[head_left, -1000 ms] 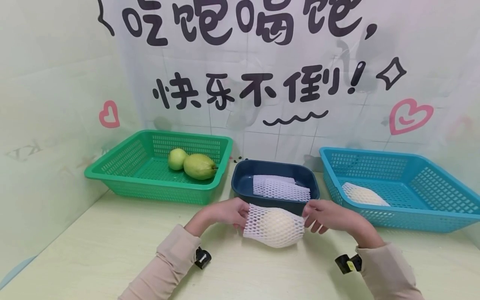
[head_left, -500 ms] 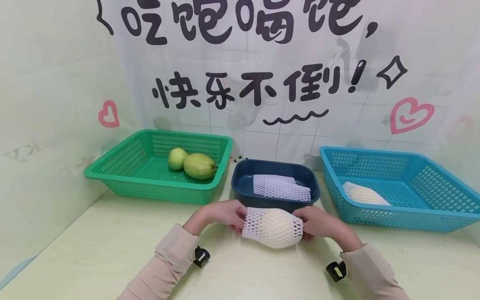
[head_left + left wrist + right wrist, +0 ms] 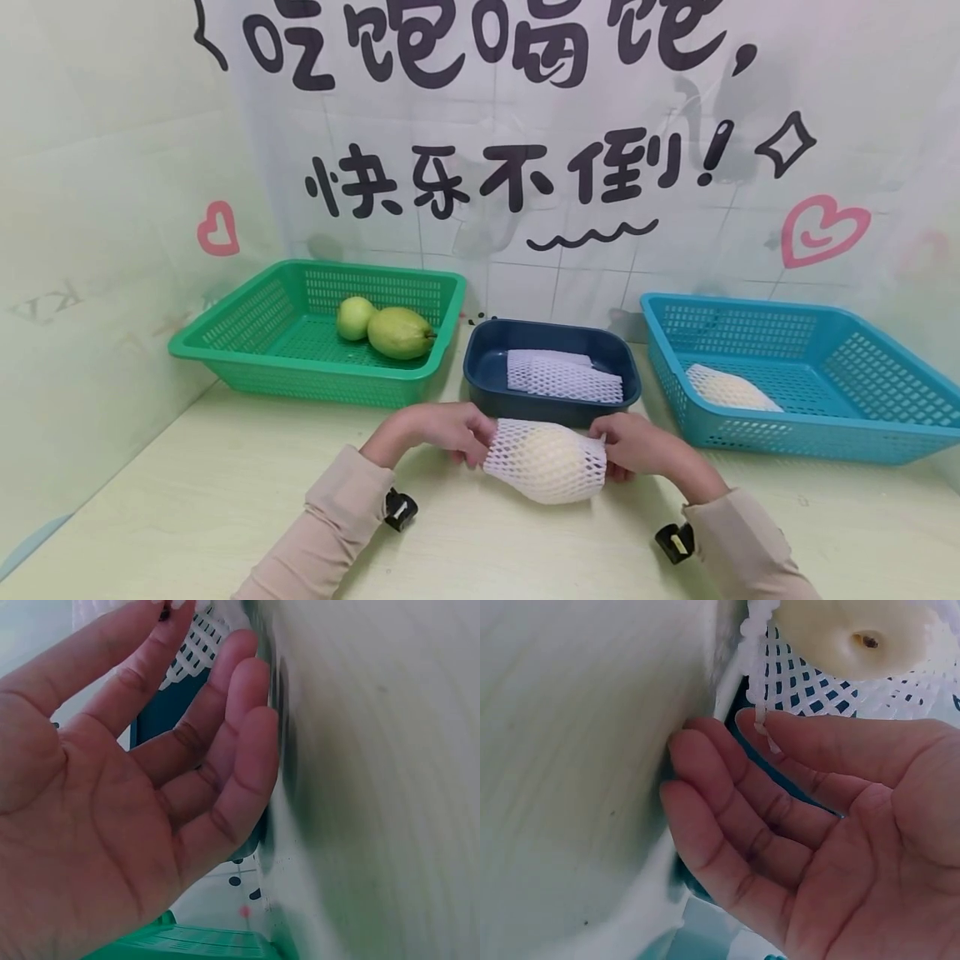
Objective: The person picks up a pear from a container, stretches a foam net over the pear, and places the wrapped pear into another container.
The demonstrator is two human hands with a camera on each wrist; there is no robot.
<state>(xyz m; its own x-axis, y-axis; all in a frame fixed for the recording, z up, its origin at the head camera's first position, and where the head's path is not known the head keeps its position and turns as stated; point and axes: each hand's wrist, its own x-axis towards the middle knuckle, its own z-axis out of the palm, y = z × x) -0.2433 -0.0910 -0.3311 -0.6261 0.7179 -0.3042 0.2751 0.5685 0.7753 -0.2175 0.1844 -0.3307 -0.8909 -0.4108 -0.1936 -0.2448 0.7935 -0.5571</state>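
A white foam fruit net [image 3: 508,446] lies sideways on the table, stretched around a pale yellow fruit [image 3: 817,634]. My left hand [image 3: 456,430] pinches the net's left end between thumb and index finger. At the opposite end, my right hand [image 3: 637,446] pinches the net's rim; the right wrist view shows the strand between thumb and index finger. The fruit's brown-spotted end faces the right-hand opening. In both wrist views the other fingers are loosely curved. Just behind, a dark blue tray [image 3: 487,390] holds more flat foam nets [image 3: 566,379].
Back left, a green basket [image 3: 315,375] holds a round green fruit [image 3: 355,318] and a green pear [image 3: 400,332]. On the right stands a blue basket [image 3: 817,429] with a netted pale fruit [image 3: 731,392] inside. A printed sheet hangs behind.
My right hand has moved left and taken hold of the net's right rim. The netted fruit has shifted slightly toward me, while my left hand keeps its pinch.
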